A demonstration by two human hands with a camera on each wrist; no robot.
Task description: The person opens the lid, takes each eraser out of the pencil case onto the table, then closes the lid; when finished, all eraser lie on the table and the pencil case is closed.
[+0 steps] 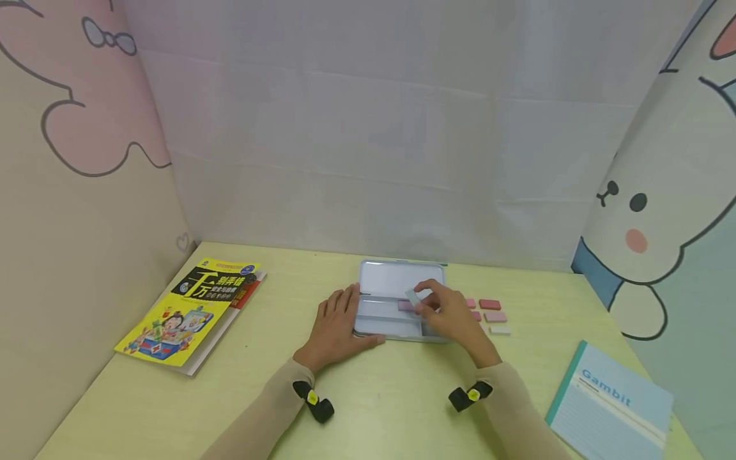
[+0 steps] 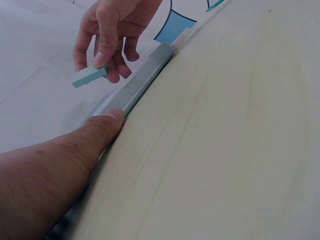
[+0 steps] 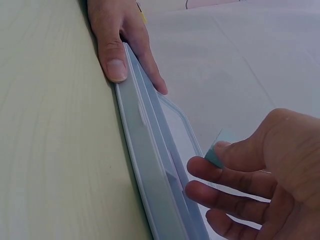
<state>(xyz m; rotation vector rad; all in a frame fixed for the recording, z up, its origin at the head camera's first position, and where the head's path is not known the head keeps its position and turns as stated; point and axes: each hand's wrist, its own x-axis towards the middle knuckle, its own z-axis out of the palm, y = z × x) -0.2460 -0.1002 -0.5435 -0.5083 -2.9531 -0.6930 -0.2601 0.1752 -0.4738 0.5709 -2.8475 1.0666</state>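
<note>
Fingers of my right hand (image 1: 451,314) pinch a pale blue block (image 1: 413,297) between thumb and forefinger, holding it in the air just above the open tin case (image 1: 397,276). The left wrist view shows the block (image 2: 89,77) clear of the tray, tilted, with the other fingers curled loosely beneath it. My left hand (image 1: 339,322) lies flat at the case's left end, fingers straight along its edge and the thumb (image 3: 116,64) pressed against the near rim, steadying the case on the yellow-green table (image 1: 368,396).

Judging progress: one pink block (image 1: 406,306) already lies in the middle channel of the tray, right beside the blue one I am carrying. To the right of the case, on the table, more blocks wait: a darker pink block (image 1: 490,304), a lighter pink block (image 1: 495,316) and a white block (image 1: 499,330), with what seem to be two more pink pieces partly hidden behind my right hand, though I cannot count those surely. So I judge the filling as only begun, with one piece in, one in hand, and most still outside.

Off to the left lies a yellow book (image 1: 192,313); at the near right corner lies a blue notebook (image 1: 609,406).
</note>
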